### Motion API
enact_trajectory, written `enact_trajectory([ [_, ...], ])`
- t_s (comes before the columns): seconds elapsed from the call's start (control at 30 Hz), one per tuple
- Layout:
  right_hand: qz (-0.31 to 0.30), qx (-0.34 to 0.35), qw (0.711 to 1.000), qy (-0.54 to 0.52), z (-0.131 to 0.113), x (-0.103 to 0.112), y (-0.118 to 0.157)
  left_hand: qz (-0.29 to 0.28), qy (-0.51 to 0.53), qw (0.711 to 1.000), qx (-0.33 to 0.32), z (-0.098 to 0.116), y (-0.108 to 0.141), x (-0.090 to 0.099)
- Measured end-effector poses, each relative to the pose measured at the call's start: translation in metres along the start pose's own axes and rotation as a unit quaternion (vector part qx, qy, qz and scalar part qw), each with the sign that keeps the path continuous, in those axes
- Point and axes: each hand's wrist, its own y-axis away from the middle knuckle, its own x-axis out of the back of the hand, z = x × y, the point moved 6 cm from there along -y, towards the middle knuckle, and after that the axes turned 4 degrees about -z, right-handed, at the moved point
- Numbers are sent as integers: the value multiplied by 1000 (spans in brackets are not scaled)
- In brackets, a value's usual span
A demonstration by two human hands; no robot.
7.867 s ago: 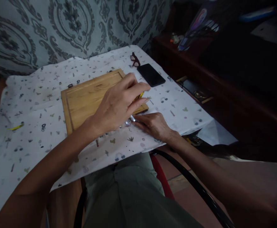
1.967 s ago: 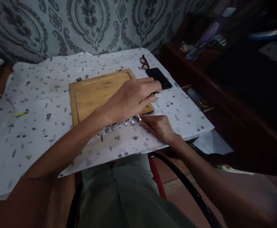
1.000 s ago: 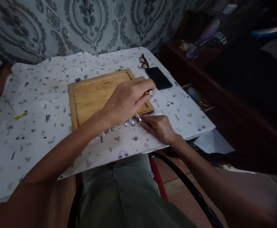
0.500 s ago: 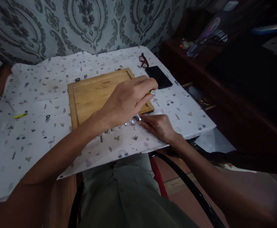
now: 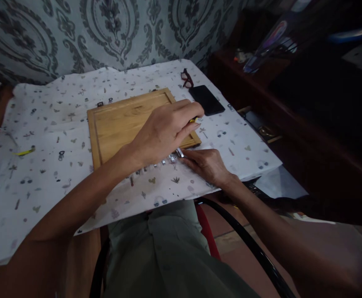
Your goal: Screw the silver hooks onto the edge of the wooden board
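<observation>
My left hand [image 5: 168, 130] reaches over the right part of a wooden board [image 5: 115, 124]. Its fingers are curled around a small yellow-and-black object [image 5: 195, 120], mostly hidden in the grip. Lower right, my right hand [image 5: 208, 164] rests at the board's near right corner, its thumb and fingers closed on a small shiny metal piece [image 5: 180, 152]. Beside that piece, several small silvery pieces [image 5: 164, 162] lie in a row on the patterned cloth, along the board's near edge. My left wrist and forearm hide part of the row and of the board.
A black phone-like slab [image 5: 207, 100] and dark-framed glasses [image 5: 187, 78] lie beyond the board. Far left on the cloth [image 5: 44, 124] is a small yellow item [image 5: 25, 152]. A bottle [image 5: 266, 41] stands on the dark furniture at the right, beside an opened drawer [image 5: 263, 128].
The view has shifted very slightly. Both hands keep almost the same pose and place, and nothing has visibly been picked up or let go.
</observation>
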Motion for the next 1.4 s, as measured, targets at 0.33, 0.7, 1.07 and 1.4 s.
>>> enact_trajectory([
  [0.33,1,4,1000,-10,0,1,0,-13,16,1000,3,0,-3,1],
  [0.7,5,9,1000,2,-1,0,-1,-39,18,998,-36,1,-8,2],
  [1.07,41,30,998,23,-5,6,0,124,35,990,49,5,14,38],
  [1.4,56,40,997,19,-7,10,1,136,9,991,5,1,25,35],
])
